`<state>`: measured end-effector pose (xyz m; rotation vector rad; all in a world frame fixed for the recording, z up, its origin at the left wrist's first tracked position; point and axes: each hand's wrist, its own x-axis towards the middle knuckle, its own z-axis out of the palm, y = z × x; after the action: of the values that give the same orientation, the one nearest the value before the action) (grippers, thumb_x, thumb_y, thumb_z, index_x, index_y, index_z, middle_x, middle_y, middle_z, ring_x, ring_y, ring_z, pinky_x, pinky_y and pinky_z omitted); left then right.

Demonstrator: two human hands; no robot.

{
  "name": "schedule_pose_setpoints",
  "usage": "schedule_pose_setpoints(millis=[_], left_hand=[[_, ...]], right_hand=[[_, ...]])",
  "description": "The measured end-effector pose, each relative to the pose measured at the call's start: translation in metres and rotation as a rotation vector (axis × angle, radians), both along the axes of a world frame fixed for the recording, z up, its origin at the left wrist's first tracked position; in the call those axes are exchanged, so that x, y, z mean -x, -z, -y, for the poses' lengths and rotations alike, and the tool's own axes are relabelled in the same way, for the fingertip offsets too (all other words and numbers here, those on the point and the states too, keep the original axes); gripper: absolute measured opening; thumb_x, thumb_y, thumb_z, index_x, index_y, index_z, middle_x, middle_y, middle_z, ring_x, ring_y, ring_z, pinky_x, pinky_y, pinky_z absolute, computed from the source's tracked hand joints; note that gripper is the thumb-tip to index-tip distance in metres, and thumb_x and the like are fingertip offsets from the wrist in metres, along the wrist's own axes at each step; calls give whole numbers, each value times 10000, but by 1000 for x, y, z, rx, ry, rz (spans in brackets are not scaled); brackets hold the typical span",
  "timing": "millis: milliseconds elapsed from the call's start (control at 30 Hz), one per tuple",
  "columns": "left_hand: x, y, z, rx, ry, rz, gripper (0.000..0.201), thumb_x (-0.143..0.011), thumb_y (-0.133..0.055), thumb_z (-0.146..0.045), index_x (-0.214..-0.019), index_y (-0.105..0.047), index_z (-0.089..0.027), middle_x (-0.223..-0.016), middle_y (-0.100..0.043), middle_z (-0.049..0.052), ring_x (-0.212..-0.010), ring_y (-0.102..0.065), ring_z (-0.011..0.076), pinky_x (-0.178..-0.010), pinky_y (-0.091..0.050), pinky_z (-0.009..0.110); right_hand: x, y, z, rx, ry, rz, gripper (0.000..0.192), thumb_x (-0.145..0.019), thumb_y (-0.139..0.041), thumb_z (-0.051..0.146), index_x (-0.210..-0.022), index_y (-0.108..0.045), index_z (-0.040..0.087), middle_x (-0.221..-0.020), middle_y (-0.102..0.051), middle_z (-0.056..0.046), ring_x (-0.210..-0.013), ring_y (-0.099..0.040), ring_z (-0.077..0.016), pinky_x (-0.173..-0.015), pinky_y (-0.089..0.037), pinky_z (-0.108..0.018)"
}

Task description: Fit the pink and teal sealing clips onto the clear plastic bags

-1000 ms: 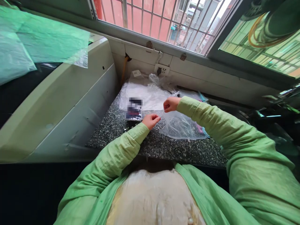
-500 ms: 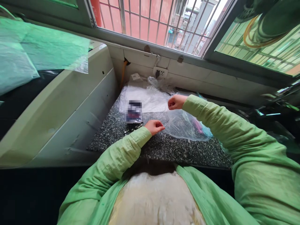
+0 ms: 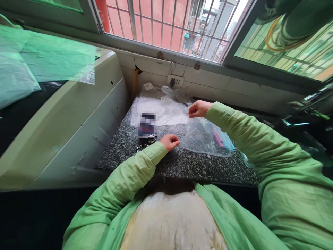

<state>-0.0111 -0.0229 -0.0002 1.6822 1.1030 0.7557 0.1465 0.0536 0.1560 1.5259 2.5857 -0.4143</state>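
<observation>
A clear plastic bag (image 3: 201, 140) is stretched between my two hands over the speckled counter (image 3: 182, 166). My left hand (image 3: 170, 141) pinches its near left corner between thumb and fingertips. Farther back, my right hand (image 3: 199, 109) is closed on the bag's upper edge. Pink and light-blue things (image 3: 221, 139) show through the bag's right end; their kind cannot be made out. Just left of my left hand lies a small dark packet with a blurred print (image 3: 146, 125), with a beaded string (image 3: 145, 143) beside it.
White plastic sheets or bags (image 3: 161, 107) lie at the back of the counter, below a wall socket (image 3: 175, 81) with a plug. A large pale appliance (image 3: 104, 111) bounds the left side, with plastic sheeting (image 3: 59, 55) on top. Behind is a barred window (image 3: 161, 21).
My right hand has shifted slightly right and up with the bag's edge. My left hand keeps its pinch on the corner. The whole view has moved a little.
</observation>
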Motion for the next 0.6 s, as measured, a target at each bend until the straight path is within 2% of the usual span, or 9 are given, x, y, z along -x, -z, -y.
schedule_pose_setpoints(millis=[333, 467, 600], left_hand=[[1, 5, 2, -63, 91, -178, 100, -647, -533, -181, -572, -564, -122, -494, -485, -42, -497, -408, 70, -508, -321, 189], [3, 5, 4, -47, 83, -176, 100, -648, -526, -188, -582, -561, -121, -508, -493, -37, -511, -420, 77, -516, -330, 192], [5, 6, 6, -25, 85, -130, 101, -641, -521, -187, -567, -541, -122, -502, -477, -40, -507, -412, 74, -518, -325, 193]], right_hand=[[-18, -12, -13, -94, 37, -168, 268, -623, -630, 388, -665, -667, 126, -510, -524, 27, -497, -416, -64, -529, -337, -225], [-27, -20, -18, -94, 57, -224, 311, -592, -644, 440, -646, -660, 134, -506, -529, 20, -487, -413, -66, -517, -342, -228], [-31, -19, -20, -95, 64, -236, 287, -578, -662, 422, -609, -653, 137, -475, -512, 22, -475, -402, -66, -504, -334, -232]])
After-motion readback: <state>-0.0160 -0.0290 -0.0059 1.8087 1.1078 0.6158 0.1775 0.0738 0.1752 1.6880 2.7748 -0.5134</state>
